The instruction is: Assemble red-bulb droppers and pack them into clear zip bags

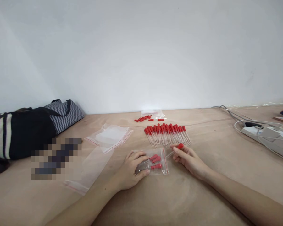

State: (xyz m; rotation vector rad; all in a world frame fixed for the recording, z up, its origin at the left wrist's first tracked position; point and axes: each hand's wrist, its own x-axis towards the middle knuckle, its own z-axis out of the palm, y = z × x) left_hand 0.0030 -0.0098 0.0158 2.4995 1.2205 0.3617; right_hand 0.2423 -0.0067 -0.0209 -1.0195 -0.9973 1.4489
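A clear zip bag (160,169) with several red-bulbed droppers inside lies flat, its red-lined edge to the right. My left hand (132,169) rests on the bag's left part, fingers spread over it. Just right of the bag, my right hand (187,158) pinches a dropper (180,146) near its red bulb, the thin clear tube pointing left toward the bag's edge. Behind both hands is a pile of droppers (166,130), red bulbs away from me. Flat clear bags (110,135) are stacked at the left, and another bag (91,168) lies partly behind my left forearm.
Loose red bulbs (143,118) and thin clear tubes (159,114) lie near the wall. Dark and striped cloth bags (37,128) stand at the left, beside a pixelated patch. A white power strip (269,135) with cables is at the right.
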